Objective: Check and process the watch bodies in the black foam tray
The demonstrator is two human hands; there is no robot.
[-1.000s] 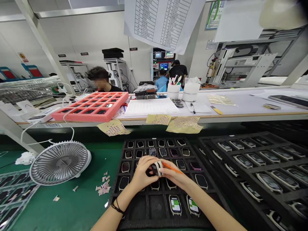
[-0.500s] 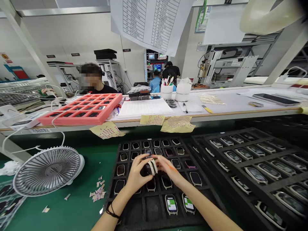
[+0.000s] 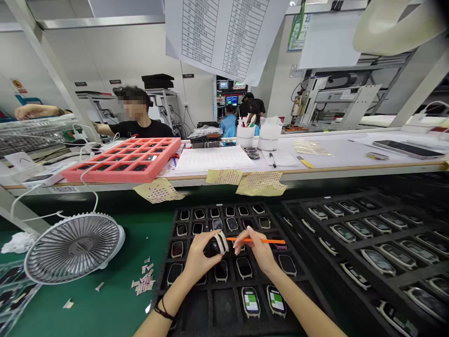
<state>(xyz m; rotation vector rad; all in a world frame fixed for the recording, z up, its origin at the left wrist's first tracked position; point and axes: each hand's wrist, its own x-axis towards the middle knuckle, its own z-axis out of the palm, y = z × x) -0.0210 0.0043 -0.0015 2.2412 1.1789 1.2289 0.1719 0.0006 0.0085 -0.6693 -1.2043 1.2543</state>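
Observation:
My left hand (image 3: 199, 256) is closed on a pale-rimmed smartwatch body (image 3: 220, 242), turned on its edge above a black foam tray (image 3: 224, 311). In my right hand (image 3: 261, 250) is a thin orange stick (image 3: 275, 241), held almost level between the fingers. Its left tip reaches the watch's side; whether it touches cannot be made out. Strapless smartwatches fill many of the tray's compartments below. Most have dark screens, while two near the front, such as this lit smartwatch (image 3: 250, 301), show green and white.
More black trays (image 3: 365, 248) of watches are stacked at the right. A grey fan (image 3: 75, 248) and small paper scraps (image 3: 143, 281) lie on the green mat at the left. A shelf across the back bears a pink foam tray (image 3: 150, 175) and a pen cup (image 3: 245, 135). A person (image 3: 140, 117) sits beyond.
My right hand has drawn back to the right from the watch, and the orange stick now shows fully, pointing at it. My left hand keeps the watch in nearly the same place.

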